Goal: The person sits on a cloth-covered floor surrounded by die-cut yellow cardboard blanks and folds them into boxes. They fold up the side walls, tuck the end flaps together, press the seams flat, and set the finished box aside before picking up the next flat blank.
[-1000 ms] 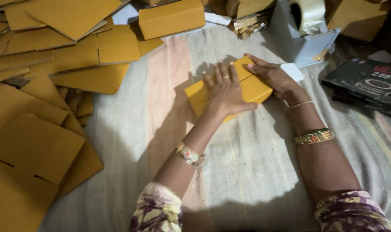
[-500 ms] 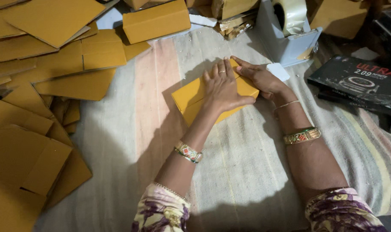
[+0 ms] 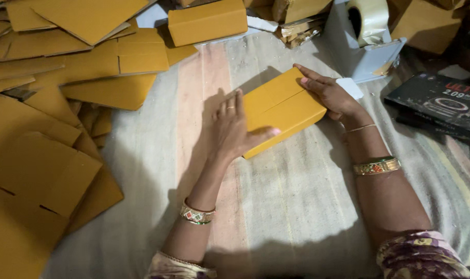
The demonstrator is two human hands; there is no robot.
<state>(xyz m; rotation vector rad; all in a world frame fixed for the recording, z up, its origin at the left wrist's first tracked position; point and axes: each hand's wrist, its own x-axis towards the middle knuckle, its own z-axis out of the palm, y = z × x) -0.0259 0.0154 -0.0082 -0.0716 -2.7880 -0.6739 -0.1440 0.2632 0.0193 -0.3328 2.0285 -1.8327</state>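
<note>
Head view, and over on the left lies a heap of flat cardboard sheets, spilling across a striped cloth. At the far edge sits a closed cardboard box. Now the middle: the left hand presses against the left side of a small yellow-brown box, fingers straight, thumb hooked along the near edge. That box rests on the cloth, tilted, held between both hands. The right hand clasps its far right end, fingers spread over the top. Further right, a tape dispenser at the far side, and a black printed carton at the edge.
</note>
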